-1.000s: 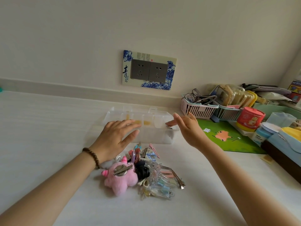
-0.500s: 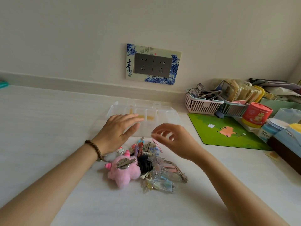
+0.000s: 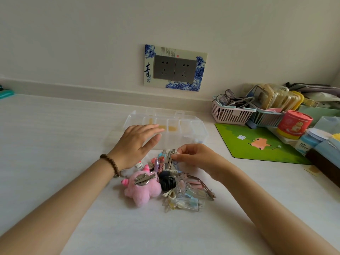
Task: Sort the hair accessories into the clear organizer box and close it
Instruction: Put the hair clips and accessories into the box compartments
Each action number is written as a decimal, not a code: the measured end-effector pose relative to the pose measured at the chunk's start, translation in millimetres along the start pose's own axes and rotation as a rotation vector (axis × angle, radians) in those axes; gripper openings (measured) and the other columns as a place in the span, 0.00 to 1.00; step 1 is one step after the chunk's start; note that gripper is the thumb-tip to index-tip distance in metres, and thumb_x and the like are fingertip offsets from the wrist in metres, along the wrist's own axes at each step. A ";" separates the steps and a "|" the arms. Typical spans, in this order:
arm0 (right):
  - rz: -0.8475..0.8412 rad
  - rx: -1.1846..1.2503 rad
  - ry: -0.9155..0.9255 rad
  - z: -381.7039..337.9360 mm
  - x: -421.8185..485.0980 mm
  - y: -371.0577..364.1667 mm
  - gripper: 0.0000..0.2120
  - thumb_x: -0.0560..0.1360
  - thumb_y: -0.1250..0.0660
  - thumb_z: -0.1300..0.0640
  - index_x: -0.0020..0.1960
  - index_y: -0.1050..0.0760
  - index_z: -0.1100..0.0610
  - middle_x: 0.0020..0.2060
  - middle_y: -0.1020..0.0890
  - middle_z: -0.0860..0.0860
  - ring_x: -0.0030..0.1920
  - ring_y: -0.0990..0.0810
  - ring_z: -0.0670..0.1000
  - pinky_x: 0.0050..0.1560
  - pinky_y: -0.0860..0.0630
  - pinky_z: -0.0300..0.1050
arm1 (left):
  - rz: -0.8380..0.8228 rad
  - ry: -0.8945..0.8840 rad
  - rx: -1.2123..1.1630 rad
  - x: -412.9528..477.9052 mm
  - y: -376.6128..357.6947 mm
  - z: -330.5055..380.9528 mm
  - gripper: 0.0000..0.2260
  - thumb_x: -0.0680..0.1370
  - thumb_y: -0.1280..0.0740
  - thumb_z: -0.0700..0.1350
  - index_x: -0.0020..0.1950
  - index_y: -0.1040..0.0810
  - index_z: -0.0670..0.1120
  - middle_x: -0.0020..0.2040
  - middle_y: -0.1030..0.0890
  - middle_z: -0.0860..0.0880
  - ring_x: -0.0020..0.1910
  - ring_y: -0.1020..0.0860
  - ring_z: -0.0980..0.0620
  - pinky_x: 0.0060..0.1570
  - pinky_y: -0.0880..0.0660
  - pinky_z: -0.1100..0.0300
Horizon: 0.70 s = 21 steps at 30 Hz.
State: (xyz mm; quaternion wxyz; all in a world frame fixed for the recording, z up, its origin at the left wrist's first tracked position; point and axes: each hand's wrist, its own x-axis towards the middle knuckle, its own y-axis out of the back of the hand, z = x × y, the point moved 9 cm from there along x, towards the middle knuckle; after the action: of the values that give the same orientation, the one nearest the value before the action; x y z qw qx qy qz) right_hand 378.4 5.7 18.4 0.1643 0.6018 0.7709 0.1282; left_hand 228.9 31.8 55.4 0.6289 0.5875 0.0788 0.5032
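Fingers [image 3: 175,157] of the right hand [image 3: 197,159]: pinched together on a metal hair clip [image 3: 170,157] at the far edge of the accessory pile [image 3: 176,183]; clip lifted or merely touched, cannot tell. Left hand [image 3: 135,144]: flat, fingers spread and relaxed, gripping nothing, laid palm down at the near left corner of the clear organizer box [image 3: 184,131]; beaded bracelet [image 3: 110,164] at the wrist.

Clear organizer box: on the white tabletop [image 3: 55,144], just beyond the pile, lid appears open; divided compartments visible, two with yellowish patches at the bottom; other contents not discernible.

Accessory pile: between the two forearms, near side of the box. Items:
- pink plush clip [image 3: 141,188], metal clasp facing up, left side of pile
- black claw clip [image 3: 167,182], just right of the plush
- small white cat-face charm [image 3: 138,165], touching the left wrist area
- clear and pastel clips, near right part of the pile
- slim metal clips, right edge

Right of the box: green mat [image 3: 257,142] with cartoon figures; beyond it, pink basket [image 3: 231,113] holding spectacles; red canister [image 3: 292,124].
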 end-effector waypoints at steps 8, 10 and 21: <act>0.170 0.440 0.163 -31.1 -2.8 56.8 0.08 0.69 0.32 0.62 0.46 0.29 0.59 0.40 0.17 0.54 0.36 0.19 0.48 0.37 0.21 0.36 | 0.028 0.003 -0.012 0.2 -0.1 0.3 0.31 0.74 0.62 0.68 0.66 0.32 0.58 0.68 0.30 0.56 0.67 0.34 0.57 0.66 0.44 0.56; 0.389 0.244 0.206 -40.6 2.9 95.5 0.12 0.72 0.32 0.63 0.54 0.29 0.60 0.45 0.19 0.56 0.39 0.20 0.49 0.38 0.20 0.38 | 0.040 0.001 -0.011 0.2 0.5 0.7 0.30 0.75 0.62 0.67 0.66 0.32 0.58 0.68 0.29 0.56 0.67 0.34 0.57 0.65 0.44 0.58; 0.365 -0.729 0.158 -48.5 58.0 101.9 0.10 0.73 0.32 0.52 0.48 0.19 0.57 0.47 0.19 0.54 0.48 0.23 0.51 0.41 0.28 0.41 | 0.027 0.010 -0.010 0.4 -0.5 -1.6 0.30 0.74 0.62 0.67 0.66 0.32 0.59 0.68 0.30 0.57 0.67 0.34 0.58 0.66 0.45 0.59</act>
State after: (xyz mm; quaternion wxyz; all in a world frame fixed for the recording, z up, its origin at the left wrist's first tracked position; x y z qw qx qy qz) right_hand 436.1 86.7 97.2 0.2815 0.6195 0.5658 0.4658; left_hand 228.3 33.2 54.7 0.6247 0.5826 0.0715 0.5149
